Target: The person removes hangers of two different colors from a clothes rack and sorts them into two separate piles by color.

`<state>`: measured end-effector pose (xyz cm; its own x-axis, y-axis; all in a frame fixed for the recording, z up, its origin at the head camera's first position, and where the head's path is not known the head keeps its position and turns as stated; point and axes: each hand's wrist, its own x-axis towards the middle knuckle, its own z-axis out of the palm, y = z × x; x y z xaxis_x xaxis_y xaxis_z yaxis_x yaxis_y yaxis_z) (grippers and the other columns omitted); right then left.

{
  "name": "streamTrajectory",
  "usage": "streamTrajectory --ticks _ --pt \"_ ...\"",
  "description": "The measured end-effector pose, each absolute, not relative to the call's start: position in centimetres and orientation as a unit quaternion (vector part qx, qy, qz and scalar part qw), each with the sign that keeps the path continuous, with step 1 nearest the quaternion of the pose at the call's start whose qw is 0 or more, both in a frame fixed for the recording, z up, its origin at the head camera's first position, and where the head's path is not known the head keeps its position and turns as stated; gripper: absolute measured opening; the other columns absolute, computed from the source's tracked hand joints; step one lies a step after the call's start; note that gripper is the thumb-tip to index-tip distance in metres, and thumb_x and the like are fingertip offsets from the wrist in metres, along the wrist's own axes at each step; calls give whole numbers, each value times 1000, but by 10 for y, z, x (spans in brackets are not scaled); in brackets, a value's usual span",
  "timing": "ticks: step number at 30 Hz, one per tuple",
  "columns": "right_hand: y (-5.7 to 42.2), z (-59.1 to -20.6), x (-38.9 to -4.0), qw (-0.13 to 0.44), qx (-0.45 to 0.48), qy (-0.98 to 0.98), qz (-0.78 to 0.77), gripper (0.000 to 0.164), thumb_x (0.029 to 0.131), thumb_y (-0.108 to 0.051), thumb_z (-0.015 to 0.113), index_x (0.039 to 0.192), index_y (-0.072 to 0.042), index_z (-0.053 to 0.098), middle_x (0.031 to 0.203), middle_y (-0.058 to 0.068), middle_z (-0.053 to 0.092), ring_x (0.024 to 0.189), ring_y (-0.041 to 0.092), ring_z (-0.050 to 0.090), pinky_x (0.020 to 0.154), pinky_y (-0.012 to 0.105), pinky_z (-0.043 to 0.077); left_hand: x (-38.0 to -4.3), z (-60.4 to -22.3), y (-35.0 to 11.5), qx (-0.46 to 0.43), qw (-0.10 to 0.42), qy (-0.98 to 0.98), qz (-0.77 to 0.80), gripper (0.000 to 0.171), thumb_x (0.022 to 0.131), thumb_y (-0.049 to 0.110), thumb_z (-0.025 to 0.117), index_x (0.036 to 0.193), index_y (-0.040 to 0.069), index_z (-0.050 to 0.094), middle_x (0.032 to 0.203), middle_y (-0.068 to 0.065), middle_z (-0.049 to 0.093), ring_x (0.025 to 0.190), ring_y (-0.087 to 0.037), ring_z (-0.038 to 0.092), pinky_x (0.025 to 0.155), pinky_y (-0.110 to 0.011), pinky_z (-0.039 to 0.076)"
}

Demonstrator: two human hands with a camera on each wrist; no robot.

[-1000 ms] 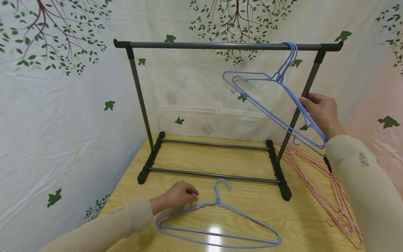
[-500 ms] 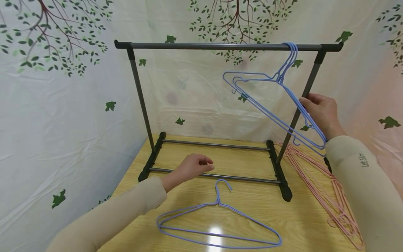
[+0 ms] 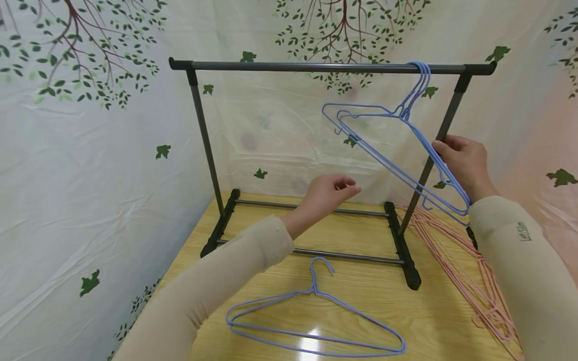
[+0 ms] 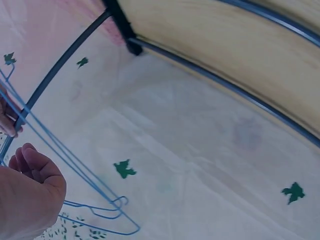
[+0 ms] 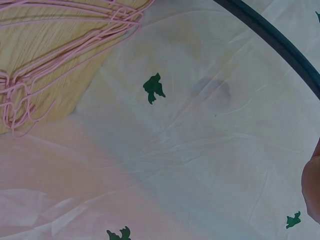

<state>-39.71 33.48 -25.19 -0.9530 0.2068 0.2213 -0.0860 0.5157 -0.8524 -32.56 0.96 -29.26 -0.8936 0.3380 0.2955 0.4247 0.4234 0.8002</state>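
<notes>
My right hand (image 3: pixel 467 163) grips the right upright of a dark clothes rack (image 3: pixel 293 66), thumb in front and fingers behind, close beside the hanging hangers. Several blue wire hangers (image 3: pixel 417 133) hang bunched by their hooks near the right end of the top rail. In mid-air left of them is my left hand (image 3: pixel 327 195), fingers loosely curled with nothing in them; the left wrist view has this hand (image 4: pixel 37 190) beside the blue wires. One blue hanger (image 3: pixel 336 298) lies on the table in front of the rack, its hook toward the rack.
A pile of pink wire hangers (image 3: pixel 460 265) lies on the wooden table (image 3: pixel 366 278), right of the rack and partly behind my right sleeve. The rack's black feet (image 3: pixel 402 245) stand on the tabletop. A leaf-printed cloth (image 3: pixel 280 135) hangs behind.
My left hand has risen from beside the lying blue hanger and moved right and forward toward the hanging ones. My right hand has kept its grip on the rack's post.
</notes>
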Motion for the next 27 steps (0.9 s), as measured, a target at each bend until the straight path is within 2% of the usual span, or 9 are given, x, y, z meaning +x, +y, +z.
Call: streamTrajectory --ticks 4,8,16,22,27 --pt "335 -252 -396 153 -30 -859 488 71 91 -55 63 146 -11 51 126 -3 66 93 0 61 68 11 48 -330 -275 35 -223 76 -841 -486 30 97 35 66 114 11 73 91 7 67 79 -8 59 64 -22 48" --pt "335 -252 -396 151 -35 -860 487 70 92 -55 62 146 -12 50 129 -2 65 95 2 61 72 12 49 -334 -257 59 -209 100 -849 -475 29 96 38 66 111 15 75 94 10 69 82 -3 59 67 -18 47" --pt "333 -252 -397 146 -53 -861 485 69 92 -56 60 148 -17 49 135 0 61 105 10 61 95 30 50 -339 -238 102 -155 129 -833 -515 25 94 40 69 107 19 75 85 15 64 76 -1 56 63 -17 46" --pt "333 -253 -397 147 -52 -862 482 69 93 -57 58 148 -17 49 137 1 60 110 14 60 102 40 47 -342 -234 127 -114 135 -828 -533 26 93 43 69 105 21 76 83 15 63 71 -2 55 61 -19 46" --pt "333 -254 -398 150 -48 -862 481 70 93 -57 58 148 -16 49 140 3 58 113 17 59 105 42 45 -345 -234 143 -94 135 -838 -521 27 93 48 67 101 24 76 83 17 64 71 -2 54 60 -20 44"
